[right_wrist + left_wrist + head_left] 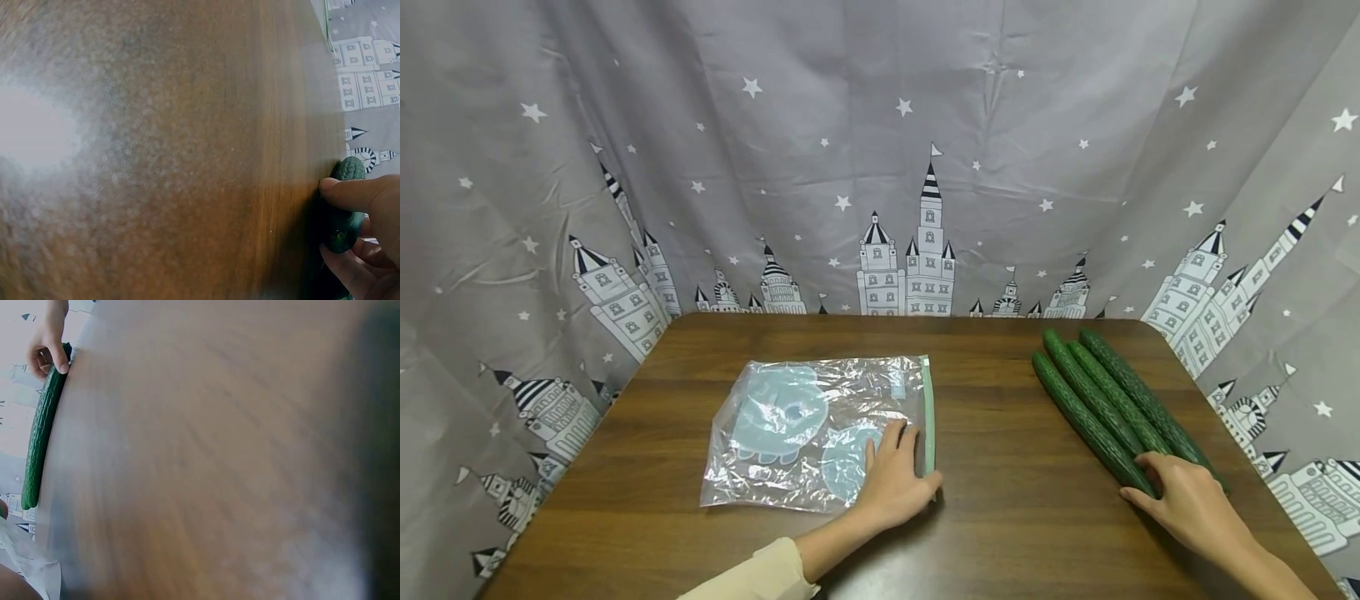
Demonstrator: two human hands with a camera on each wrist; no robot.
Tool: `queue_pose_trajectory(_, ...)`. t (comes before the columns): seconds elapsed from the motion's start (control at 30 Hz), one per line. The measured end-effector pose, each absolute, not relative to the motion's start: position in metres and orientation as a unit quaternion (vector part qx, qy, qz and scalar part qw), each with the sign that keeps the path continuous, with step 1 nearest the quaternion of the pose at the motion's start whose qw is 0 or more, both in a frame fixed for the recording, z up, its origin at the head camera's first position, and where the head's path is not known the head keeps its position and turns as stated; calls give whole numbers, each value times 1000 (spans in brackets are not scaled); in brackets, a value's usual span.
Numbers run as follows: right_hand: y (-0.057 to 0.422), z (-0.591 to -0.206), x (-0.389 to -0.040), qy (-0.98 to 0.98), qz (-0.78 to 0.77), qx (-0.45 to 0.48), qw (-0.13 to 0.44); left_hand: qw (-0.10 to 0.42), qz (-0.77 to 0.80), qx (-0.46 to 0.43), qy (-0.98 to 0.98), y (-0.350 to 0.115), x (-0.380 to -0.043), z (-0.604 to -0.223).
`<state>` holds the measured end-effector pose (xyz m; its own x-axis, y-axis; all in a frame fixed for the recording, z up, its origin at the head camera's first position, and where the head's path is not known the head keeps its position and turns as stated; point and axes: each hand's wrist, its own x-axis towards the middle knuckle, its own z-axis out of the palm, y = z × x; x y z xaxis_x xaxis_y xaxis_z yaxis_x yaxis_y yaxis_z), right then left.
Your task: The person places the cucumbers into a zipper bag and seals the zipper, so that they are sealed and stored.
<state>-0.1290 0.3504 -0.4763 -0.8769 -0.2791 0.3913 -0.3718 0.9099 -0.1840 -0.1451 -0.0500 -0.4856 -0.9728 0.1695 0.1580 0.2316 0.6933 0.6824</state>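
A clear plastic zip bag (857, 383) with pale blue printed shapes and a green zip edge (928, 408) lies flat on the table, left of centre. My left hand (891, 483) rests over its right part, fingers spread on the plastic and thumb by the zip edge. Several long green cucumbers lie side by side at the right. With thumb and fingers on opposite sides, my right hand (1195, 500) grips the near end of the leftmost cucumber (1090, 421). That blunt end (342, 232) shows between the fingers in the right wrist view.
The brown wooden table (992, 500) has its far edge against a grey curtain (820, 108) printed with castles and stars. The other cucumbers (1142, 404) lie close against the gripped one, near the table's right edge.
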Motion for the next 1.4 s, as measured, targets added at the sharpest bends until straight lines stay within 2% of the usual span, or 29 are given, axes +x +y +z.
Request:
queue_pose_trajectory(0.23,351,-477,-130,-962,129,165,175,14,-428,-109,-897,-56,-146,-485)
queue_pose_trajectory(0.73,351,-477,-131,-966,129,159,155,20,-418,-123,-900,-61,-145,-487)
queue_pose_trajectory(1.03,352,-477,-132,-962,133,168,171,10,-471,-114,-875,-65,-146,-487)
queue_pose_trajectory(1.4,351,-476,-131,-965,130,164,159,-7,-535,-88,-840,-71,-143,-485)
